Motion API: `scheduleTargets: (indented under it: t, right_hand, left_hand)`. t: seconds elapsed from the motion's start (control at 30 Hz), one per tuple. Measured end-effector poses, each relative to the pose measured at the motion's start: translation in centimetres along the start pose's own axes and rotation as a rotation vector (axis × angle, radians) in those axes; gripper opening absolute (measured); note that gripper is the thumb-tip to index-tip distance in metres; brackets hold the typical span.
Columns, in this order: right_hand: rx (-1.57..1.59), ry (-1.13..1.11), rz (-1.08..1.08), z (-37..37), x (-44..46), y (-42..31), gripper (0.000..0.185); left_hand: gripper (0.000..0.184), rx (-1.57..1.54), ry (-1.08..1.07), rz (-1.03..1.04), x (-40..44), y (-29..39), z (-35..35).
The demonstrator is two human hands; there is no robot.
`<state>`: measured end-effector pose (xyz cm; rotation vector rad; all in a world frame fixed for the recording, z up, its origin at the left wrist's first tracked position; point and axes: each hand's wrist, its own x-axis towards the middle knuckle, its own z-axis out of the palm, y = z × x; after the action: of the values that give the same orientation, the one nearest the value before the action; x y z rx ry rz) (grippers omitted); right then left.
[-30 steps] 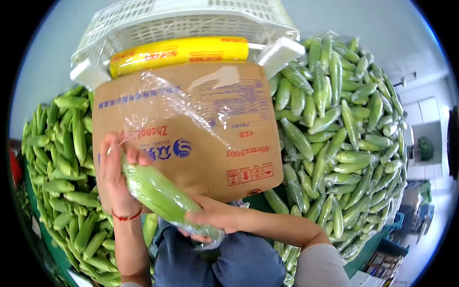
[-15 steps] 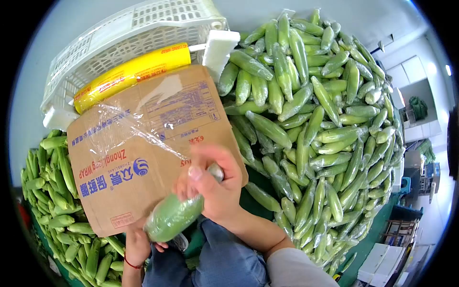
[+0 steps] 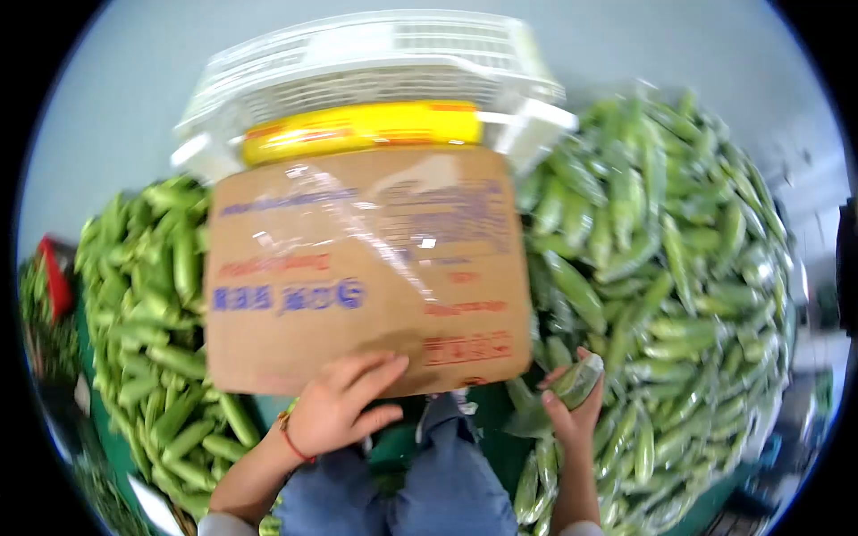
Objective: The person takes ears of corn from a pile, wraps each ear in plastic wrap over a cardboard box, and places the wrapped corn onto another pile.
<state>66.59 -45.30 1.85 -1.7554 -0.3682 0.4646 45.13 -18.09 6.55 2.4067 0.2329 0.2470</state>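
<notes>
My right hand [image 3: 579,420], on the right beside the cardboard, is closed around an ear of corn [image 3: 576,381] in its green husk, wrapped in clear film. This ear is at the near edge of a large pile of film-wrapped corn [image 3: 688,330]. My left hand [image 3: 335,411] has its fingers apart and holds nothing. It is over the near edge of a flat piece of printed brown cardboard [image 3: 357,348]; I cannot tell if it touches. A strip of clear film [image 3: 371,237] lies across the cardboard.
Behind the cardboard, a yellow roll of cling film [image 3: 357,129] is mounted on a white plastic crate [image 3: 366,45]. To the left is a heap of unwrapped green corn [image 3: 152,330]. A red object [image 3: 55,279] shows at the far left. My knees are below the cardboard's near edge.
My right hand has moved right with the wrapped corn, from above the cardboard to the pile. The left hand has come up to the cardboard's edge. The view has turned left.
</notes>
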Motion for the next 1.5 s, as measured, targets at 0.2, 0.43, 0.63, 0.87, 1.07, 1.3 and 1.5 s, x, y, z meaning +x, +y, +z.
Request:
scheduleTargets:
  t: [0.2,0.43,0.63,0.87,1.07,1.3,1.5]
  right_hand:
    - [-1.199,-0.211,-0.470,-3.3,3.6,6.7,0.047]
    - [-1.037,-0.316,-0.916,14.3,9.4,-7.0,0.033]
    - [-0.544,-0.423,-0.340,13.4,12.6,-3.8,0.007]
    - [-0.575,-0.747,-0.031,6.8,4.3,-3.3,0.004]
    - [-0.573,-0.747,0.052,7.9,3.8,-2.9,0.007]
    - [-0.569,-0.785,0.070,7.7,4.4,-2.8,0.012]
    - [-0.621,-0.734,0.024,8.2,3.8,-3.2,0.013]
  left_hand:
    - [0.053,0.390,0.347,-0.326,-5.7,-8.2,-0.9]
    - [0.040,0.581,0.416,-0.127,1.8,-17.3,-6.4]
    - [0.016,0.390,0.325,-0.173,-3.3,-15.9,-10.0]
    - [0.026,0.438,0.388,0.055,-18.4,-10.5,-0.6]
    - [0.075,0.445,-0.070,-0.960,-30.3,-11.9,15.5]
    - [0.060,-0.331,0.934,-1.331,-32.4,-14.5,15.1]
    - [0.048,-0.974,1.180,-0.678,-21.3,-6.8,-2.8]
